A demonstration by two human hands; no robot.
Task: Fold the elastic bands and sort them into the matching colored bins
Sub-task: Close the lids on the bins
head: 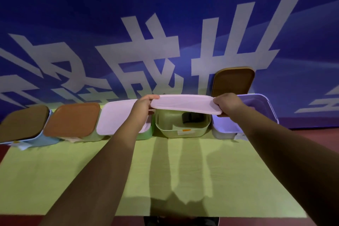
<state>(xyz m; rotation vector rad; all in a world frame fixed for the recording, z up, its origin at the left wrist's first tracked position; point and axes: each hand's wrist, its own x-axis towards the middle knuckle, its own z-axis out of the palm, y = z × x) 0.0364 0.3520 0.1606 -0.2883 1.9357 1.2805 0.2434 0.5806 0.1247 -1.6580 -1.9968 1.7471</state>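
Five bins in a row along the far edge of the green surface point(165, 180), all close together.

Left hand point(142, 105) and right hand point(228, 102) each grasp one end of a pale pink lid point(183, 104), fingers curled over its rim. The lid is held roughly level in the air, just above the open green bin point(183, 134), near the middle of the far edge. The lid covers the top of that bin from view.

Inside the open green bin is a dark shape point(189, 117), against the back wall. It is too blurred to tell whether it is a band. There is a small orange label point(186, 130) on the bin's front wall.

Toward the far right corner: lavender bin point(225, 128), open, partly hidden by the right forearm. An upright brown lid point(233, 81) stands behind it, leaning on the blue backdrop point(165, 14) with large white characters.

Left of the open bin: a darker green bin point(146, 135), closed with a second pale lid point(117, 117); the left wrist crosses in front of it. Next is a pale bin point(95, 137) under an orange lid point(73, 118). At the far left corner is a blue bin point(45, 140) under a flat brown lid point(22, 124).

Arm shadows fall across the middle of the surface.
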